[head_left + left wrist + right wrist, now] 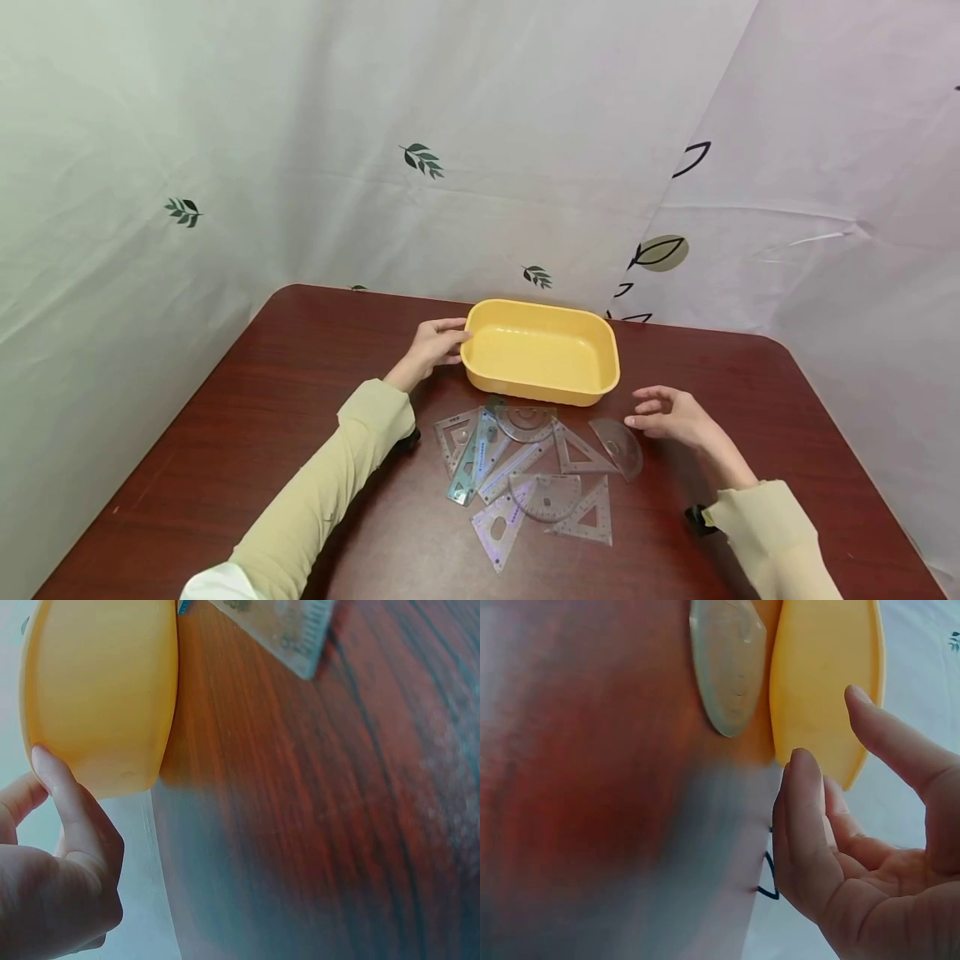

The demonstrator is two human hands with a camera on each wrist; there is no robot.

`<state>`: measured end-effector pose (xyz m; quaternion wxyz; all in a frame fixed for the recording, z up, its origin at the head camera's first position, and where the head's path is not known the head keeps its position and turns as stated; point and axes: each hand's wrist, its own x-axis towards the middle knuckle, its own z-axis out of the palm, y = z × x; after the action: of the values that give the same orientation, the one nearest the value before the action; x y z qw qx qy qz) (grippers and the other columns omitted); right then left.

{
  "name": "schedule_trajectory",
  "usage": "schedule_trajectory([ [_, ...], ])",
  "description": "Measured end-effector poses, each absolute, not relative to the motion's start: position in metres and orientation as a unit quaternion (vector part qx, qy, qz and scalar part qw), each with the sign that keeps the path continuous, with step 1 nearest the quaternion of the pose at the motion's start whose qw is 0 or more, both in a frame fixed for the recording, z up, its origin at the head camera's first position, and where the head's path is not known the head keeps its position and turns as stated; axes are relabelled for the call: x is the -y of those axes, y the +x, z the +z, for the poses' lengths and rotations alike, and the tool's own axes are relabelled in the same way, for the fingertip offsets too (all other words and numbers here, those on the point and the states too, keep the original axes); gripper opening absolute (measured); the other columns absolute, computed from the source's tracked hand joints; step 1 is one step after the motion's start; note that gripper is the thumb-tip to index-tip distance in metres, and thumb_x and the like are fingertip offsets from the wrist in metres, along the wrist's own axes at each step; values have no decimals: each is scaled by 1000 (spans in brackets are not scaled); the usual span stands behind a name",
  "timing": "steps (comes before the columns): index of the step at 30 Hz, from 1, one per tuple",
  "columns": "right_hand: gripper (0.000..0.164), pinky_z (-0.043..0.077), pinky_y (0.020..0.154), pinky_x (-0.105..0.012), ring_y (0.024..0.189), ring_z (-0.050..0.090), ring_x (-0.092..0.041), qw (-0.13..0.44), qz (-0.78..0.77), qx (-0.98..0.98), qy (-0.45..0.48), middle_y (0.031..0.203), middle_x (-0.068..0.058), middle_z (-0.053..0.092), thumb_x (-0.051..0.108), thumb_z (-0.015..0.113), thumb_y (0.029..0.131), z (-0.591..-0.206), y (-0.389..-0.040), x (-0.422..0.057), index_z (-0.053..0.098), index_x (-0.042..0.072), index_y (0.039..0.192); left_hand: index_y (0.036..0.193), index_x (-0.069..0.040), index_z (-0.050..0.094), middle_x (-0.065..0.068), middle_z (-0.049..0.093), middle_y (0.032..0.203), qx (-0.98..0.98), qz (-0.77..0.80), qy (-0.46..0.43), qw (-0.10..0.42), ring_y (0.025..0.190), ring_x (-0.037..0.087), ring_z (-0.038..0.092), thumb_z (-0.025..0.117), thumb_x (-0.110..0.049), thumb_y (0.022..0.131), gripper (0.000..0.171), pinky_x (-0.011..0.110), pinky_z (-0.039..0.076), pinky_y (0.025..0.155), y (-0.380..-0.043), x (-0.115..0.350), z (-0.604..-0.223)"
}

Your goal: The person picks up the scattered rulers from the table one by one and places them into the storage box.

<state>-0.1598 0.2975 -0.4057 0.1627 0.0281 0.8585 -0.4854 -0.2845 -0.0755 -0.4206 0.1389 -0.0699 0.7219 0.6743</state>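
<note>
A yellow plastic basin stands toward the back of the table. My left hand pinches its left rim, and in the left wrist view the fingertips meet at the basin's edge. Off the basin's right front corner, my right hand holds nothing, its thumb and fingers spread apart. Nearest to it lies a clear protractor, also seen in the right wrist view.
Before the basin lie several clear rulers, set squares and more protractors, some overlapping. The dark red wooden table meets a pale leaf-printed cloth at the back.
</note>
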Motion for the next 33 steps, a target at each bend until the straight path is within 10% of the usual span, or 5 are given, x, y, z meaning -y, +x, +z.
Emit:
schedule_trajectory([
  [33,58,49,66,-25,80,59,-15,132,-343,-930,19,93,-10,66,24,87,70,-416,-145,-281,63,-5,114,129,-9,60,-1,67,80,-720,675,-66,147,61,5,65,69,-13,88,43,18,56,54,-284,79,-417],
])
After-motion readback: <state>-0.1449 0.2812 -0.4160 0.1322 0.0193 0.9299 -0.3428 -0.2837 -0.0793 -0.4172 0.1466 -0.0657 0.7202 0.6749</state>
